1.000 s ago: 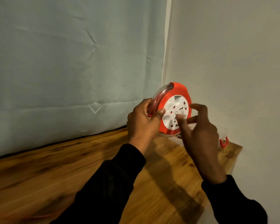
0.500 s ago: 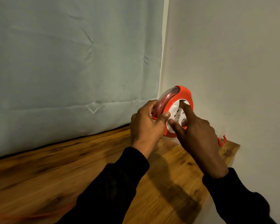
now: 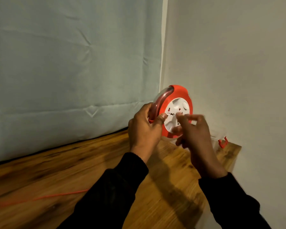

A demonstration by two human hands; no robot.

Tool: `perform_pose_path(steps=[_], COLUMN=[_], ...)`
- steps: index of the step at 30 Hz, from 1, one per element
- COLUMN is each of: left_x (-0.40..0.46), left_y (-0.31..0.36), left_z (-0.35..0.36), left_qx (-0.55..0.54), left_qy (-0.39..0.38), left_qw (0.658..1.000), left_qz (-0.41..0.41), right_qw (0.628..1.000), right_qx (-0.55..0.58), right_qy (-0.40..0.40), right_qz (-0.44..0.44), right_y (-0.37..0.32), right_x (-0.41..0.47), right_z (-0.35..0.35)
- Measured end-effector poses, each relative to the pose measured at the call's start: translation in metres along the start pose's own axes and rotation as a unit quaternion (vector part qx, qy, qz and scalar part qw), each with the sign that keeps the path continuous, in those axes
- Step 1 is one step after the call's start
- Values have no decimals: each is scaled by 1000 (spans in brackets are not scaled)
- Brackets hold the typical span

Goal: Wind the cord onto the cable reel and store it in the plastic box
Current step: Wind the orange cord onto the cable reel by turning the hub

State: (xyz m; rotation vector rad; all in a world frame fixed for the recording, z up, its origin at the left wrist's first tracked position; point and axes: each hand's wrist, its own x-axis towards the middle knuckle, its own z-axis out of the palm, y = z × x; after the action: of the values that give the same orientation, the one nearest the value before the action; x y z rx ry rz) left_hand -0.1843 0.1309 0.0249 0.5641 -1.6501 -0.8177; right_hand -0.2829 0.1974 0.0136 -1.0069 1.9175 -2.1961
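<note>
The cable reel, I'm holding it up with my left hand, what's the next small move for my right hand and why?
Probably keep turning the white hub: the right hand is at the face of the cable reel, the left hand grips its rim, and a length of orange cord lies loose on the wooden table, so winding isn't finished.

Open stretch of brown wooden tabletop (image 3: 89, 162) to the left, crossed only by a thin orange cord (image 3: 56, 195) lying low along the near part. Closed off behind by a pale blue-grey cloth backdrop (image 3: 73, 63), on the right by a plain off-white wall (image 3: 238, 63). Far right corner crowded: round orange-and-white cable reel (image 3: 175, 103) held upright above the wood, clear plastic box with red latch (image 3: 219, 138) behind it against the wall.
</note>
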Motion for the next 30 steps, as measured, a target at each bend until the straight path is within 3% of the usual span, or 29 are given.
perform_pose_path(steps=[1,3,5,10,12,14,16,18,19,21,22,24,30], left_x=[2,4,4,2,0,-2,-5,-4,-2,3,4,4,2], left_y=[1,3,6,11,11,10,8,6,5,4,4,7,10], left_z=[-1,-3,-4,-4,-3,-1,2,1,0,-5,-7,-7,-5], left_qx=[-8,-23,-15,2,25,39,42,33,21,-2,-10,-20,-12], left_qy=[3,1,-11,-16,-18,-24,-30,-21,-15,-7,-5,-9,-31], left_qw=[1000,1000,1000,1000,999,998,997,998,999,1000,1000,1000,999], left_qz=[-9,-18,-18,6,30,47,53,40,28,8,2,-7,-1], right_qw=[984,904,874,871,922,996,967,955,967,999,994,947,910], right_qx=[-134,-325,-379,-378,-292,-61,186,202,169,20,-91,-254,-309], right_qy=[24,34,22,66,64,43,-13,-42,-45,-3,17,25,70], right_qz=[-117,-277,-304,-306,-244,-43,174,215,183,36,-61,-196,-268], right_y=[9,20,21,17,14,4,-8,-10,-7,1,6,15,18], right_x=[-2,-5,-7,-4,-4,4,9,7,5,-2,-6,-9,-6], right_z=[-4,-9,-8,-4,0,2,0,-2,-2,0,0,0,4])
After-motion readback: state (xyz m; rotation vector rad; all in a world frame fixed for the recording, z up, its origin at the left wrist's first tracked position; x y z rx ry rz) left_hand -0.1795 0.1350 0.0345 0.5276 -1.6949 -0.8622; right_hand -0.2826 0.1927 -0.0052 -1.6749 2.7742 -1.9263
